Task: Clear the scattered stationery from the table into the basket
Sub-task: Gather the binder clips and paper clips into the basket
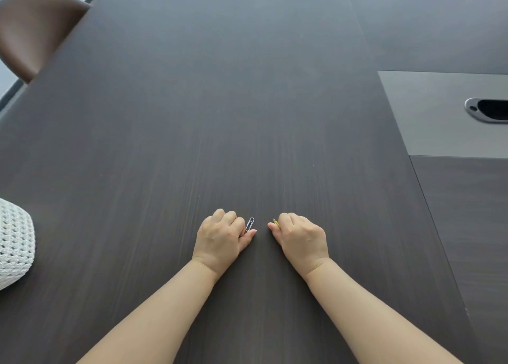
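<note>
**Table stock: two paper clips in hand, basket at far left**

1. White woven basket. Sits at 9 o'clock on the dark wood table, cut off by the frame edge and well apart from both hands.
2. Left hand. Lies just left of 6 o'clock, knuckles up and fingers curled. Thumb and forefinger close on the near end of item 3.
3. Silver paper clip. Held at the left thumb tip. The long axis runs roughly 12 to 6, with the far end leaning slightly toward 1 o'clock and pointing away from the person. Whether it is lifted or flat on the wood cannot be told.
4. Yellow clip. Sits just right of item 3, not touching it. Only a sliver shows, leaning toward 11 o'clock; the rest is hidden in the grip.
5. Right hand. Fingers are curled, with thumb and forefinger pinching item 4.
6. Cable port. Set in a grey panel at 3 o'clock.

Handling note (judged): both clips are probably bent wire, so very light, stiff, thin and smooth. They lie low on the wood and are hard to get under. The best hold is a fingertip pinch across the narrow width at one end. They could slip out while being carried, so release them low over the basket.
</note>
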Motion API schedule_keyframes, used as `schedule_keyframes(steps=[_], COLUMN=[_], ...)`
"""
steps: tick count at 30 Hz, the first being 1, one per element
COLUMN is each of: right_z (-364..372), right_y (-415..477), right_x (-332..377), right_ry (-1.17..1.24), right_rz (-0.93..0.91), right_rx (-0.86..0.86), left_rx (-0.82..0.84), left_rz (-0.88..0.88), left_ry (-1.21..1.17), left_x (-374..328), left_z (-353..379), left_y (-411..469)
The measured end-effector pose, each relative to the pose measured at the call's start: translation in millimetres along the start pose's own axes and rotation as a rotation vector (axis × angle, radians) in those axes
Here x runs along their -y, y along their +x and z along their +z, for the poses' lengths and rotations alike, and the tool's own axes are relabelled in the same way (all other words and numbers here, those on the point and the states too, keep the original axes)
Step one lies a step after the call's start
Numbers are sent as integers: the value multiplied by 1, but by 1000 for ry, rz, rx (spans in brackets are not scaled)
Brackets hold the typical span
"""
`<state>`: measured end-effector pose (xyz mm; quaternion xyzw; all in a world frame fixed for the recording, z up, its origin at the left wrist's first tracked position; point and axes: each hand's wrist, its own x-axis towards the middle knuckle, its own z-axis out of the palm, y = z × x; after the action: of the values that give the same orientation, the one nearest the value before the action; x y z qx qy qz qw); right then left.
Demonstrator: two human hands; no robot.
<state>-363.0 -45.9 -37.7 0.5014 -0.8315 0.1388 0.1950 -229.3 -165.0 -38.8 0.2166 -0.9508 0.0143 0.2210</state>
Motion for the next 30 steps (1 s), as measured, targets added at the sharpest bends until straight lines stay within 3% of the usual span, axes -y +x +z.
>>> schedule_keyframes(steps=[9, 14, 19, 25, 30], right_z=[-9, -25, -53, -94, -118], right_y=[3, -9, -11, 19, 65], right_x=[-2, 5, 32, 118, 240], right_ry=[35, 348, 628, 838, 1062], right_rz=[38, 170, 328, 336, 303], right_rx=[39, 118, 216, 187, 159], left_rx=[-19, 10, -18, -127, -207], left_rz=[-63, -143, -280, -410, -391], left_ry=[-11, -70, -283, -525, -474], left_x=[-2, -3, 1, 50, 153], left_z=[-7, -20, -55, -138, -218], left_y=[-1, -7, -24, -48, -79])
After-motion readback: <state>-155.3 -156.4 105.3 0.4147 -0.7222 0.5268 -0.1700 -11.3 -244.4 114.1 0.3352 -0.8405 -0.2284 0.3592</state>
